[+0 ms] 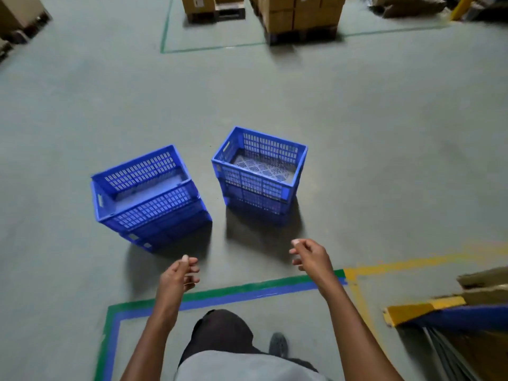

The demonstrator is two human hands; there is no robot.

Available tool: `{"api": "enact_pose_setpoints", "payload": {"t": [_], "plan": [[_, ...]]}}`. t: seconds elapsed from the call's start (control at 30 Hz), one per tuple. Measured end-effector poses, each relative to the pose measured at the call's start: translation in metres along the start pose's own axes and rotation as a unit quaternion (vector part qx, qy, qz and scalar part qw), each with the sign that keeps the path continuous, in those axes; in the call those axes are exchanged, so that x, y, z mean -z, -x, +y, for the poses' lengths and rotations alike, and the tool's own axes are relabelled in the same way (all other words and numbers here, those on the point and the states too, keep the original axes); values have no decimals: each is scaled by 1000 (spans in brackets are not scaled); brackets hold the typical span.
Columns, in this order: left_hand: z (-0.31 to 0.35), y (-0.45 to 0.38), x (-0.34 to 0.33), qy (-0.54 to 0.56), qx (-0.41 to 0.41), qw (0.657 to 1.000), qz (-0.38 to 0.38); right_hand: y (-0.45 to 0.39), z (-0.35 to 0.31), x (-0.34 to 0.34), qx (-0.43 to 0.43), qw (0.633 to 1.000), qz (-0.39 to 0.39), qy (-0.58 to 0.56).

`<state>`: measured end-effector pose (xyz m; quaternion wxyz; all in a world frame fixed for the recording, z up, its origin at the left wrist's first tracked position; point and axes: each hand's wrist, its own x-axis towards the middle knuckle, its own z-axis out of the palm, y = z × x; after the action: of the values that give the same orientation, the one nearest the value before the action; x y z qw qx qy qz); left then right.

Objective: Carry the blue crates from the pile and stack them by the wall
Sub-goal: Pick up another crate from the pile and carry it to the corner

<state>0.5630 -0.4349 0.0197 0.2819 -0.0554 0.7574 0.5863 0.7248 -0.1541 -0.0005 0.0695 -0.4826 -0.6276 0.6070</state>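
Two short stacks of blue slatted crates stand on the grey floor ahead of me. The left stack (148,199) sits skewed, its top crate turned against the one under it. The right stack (259,174) is squarer, and its top crate is empty. My left hand (180,273) hovers in the air just short of the left stack, fingers loosely curled, holding nothing. My right hand (310,255) hangs in front of the right stack, fingers apart and empty. Neither hand touches a crate.
Green and blue floor tape (242,291) marks a bay under my arms, joined by yellow tape (412,262) to the right. A yellow and blue rack foot (423,312) juts in at lower right. Pallets of cardboard boxes (302,17) stand at the far side.
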Motion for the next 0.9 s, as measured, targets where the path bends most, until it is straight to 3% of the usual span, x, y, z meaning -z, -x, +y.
{"api": "enact_pose_setpoints", "payload": {"t": [0.2, 0.37, 0.63, 0.77, 0.9], "plan": [[65, -117, -36, 13, -6, 1000, -1, -115, -72, -18, 1, 1000, -12, -12], [131, -257, -59, 8, -10, 1000, -20, -225, -108, -43, -23, 999, 21, -35], [224, -473, -125, -53, 33, 990, -126, -362, -149, -79, -131, 983, 88, -93], [230, -577, -161, -89, 77, 981, -151, -434, -148, -84, -184, 973, 106, -86], [210, -669, -194, -130, 91, 979, -129, -511, -127, -82, -230, 965, 118, -45]]}}
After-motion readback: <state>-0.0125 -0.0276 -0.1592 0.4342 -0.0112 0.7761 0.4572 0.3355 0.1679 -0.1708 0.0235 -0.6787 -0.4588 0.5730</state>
